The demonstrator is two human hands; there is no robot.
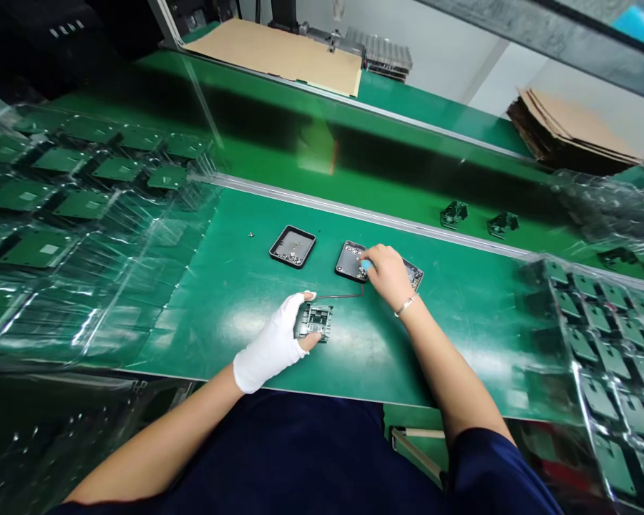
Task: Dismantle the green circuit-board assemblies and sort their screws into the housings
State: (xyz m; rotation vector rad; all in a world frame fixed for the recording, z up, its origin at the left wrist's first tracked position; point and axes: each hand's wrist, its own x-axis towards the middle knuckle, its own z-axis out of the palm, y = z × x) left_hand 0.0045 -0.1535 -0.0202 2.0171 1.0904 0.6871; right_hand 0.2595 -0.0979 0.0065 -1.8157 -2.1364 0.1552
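My left hand (282,336), in a white glove with bare fingertips, holds a small circuit board assembly (316,322) by its left side and lower edge, low over the green bench. My right hand (385,272) is bare but for something blue at a fingertip, and reaches into the middle black tray (348,259), which holds small metal parts. Its fingertips are pinched together; what they hold, if anything, is hidden. A thin L-shaped rod (339,296) lies between the hands. Partly behind my right hand is another tray of small parts (414,274).
A black tray (293,247) with small parts stands left of the middle one. Clear plastic trays of green boards (37,247) fill the left, with more (601,336) at right. Two small assemblies (454,214) sit beyond the metal rail (354,214).
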